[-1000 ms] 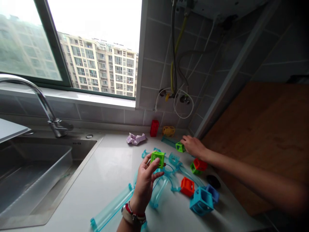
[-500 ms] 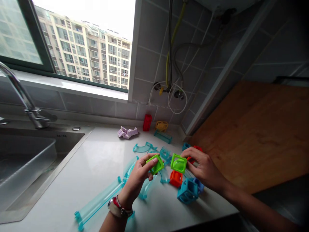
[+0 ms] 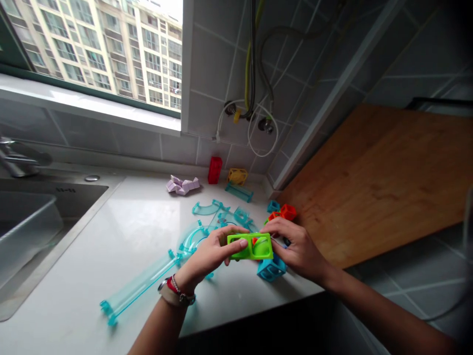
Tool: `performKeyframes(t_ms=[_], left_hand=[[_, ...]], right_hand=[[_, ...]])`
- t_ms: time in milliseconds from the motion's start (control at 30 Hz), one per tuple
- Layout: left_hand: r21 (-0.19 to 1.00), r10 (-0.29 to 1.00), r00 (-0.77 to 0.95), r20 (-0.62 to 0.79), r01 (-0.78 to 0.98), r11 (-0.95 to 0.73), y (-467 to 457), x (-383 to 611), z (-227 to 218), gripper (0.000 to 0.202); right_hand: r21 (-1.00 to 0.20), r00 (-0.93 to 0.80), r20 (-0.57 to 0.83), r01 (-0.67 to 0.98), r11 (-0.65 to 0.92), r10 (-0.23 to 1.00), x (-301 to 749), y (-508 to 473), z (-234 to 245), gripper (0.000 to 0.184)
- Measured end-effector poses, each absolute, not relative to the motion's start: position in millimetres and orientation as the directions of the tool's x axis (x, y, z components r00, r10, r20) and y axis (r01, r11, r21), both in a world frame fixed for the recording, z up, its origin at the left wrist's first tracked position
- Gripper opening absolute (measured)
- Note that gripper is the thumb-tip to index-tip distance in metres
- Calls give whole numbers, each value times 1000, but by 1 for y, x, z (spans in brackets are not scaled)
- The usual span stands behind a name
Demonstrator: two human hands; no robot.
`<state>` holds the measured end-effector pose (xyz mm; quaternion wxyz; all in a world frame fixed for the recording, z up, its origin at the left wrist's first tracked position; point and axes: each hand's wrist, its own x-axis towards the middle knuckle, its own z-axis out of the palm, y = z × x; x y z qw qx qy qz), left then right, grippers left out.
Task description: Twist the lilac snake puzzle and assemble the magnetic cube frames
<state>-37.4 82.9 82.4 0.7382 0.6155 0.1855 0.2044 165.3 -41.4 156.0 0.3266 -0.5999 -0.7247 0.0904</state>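
Above the white counter (image 3: 148,236) my two hands press two bright green open-frame cubes (image 3: 250,246) side by side. My left hand (image 3: 210,254) grips the left cube with thumb and fingers closed round it. My right hand (image 3: 297,246) closes on the right cube from the other side. A blue frame cube (image 3: 271,269) sits just under them. Clear teal track pieces (image 3: 148,281) lie beneath and to the left of my left wrist.
Orange and blue cubes (image 3: 283,212) lie by the wooden board (image 3: 377,182) at right. A red block (image 3: 215,170), a yellow piece (image 3: 237,175) and lilac pieces (image 3: 182,185) rest by the tiled wall. The sink (image 3: 33,231) lies at far left.
My right hand picked up a green cube near the back wall and brought it in. The two green cubes, apart half a second ago, now meet side by side.
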Motion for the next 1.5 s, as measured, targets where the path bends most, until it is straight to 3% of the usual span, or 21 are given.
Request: performKeyframes(t_ms=[200, 333, 500, 633, 700, 800, 933, 1067, 1333, 1500], left_hand=[[977, 610, 791, -48, -91, 194, 82, -34, 83, 50], [965, 657, 753, -44, -139, 223, 84, -36, 80, 45], [928, 634, 771, -52, -197, 316, 85, -41, 80, 42], [758, 659, 747, -88, -379, 531, 82, -40, 81, 40], [601, 717, 689, -105, -530, 598, 78, -37, 83, 37], [443, 717, 687, -116, -610, 656, 69, -31, 84, 31], [478, 682, 728, -70, -575, 664, 59, -25, 81, 26], [502, 672, 739, -36, -569, 652, 50, -23, 80, 26], [468, 702, 710, -60, -602, 648, 34, -17, 87, 19], [388, 683, 728, -64, -612, 689, 31, -13, 82, 18]], right_hand=[[-436, -55, 444, 858, 270, 894, 161, -44, 158, 40], [-376, -173, 403, 864, 335, 898, 156, -51, 166, 51], [-299, -213, 410, 887, 351, 887, 150, -53, 168, 73], [-371, -44, 521, 888, 272, 852, 142, -56, 162, 39], [-437, -27, 474, 861, 261, 880, 136, -58, 155, 24], [-517, -21, 365, 826, 222, 931, 128, -58, 145, 21], [-524, 76, 421, 834, 174, 904, 122, -52, 139, 21], [-427, 3, 491, 873, 237, 871, 124, -46, 141, 6], [-198, -141, 581, 931, 307, 802, 134, -49, 135, 31], [-149, -160, 552, 947, 286, 818, 136, -51, 137, 24]])
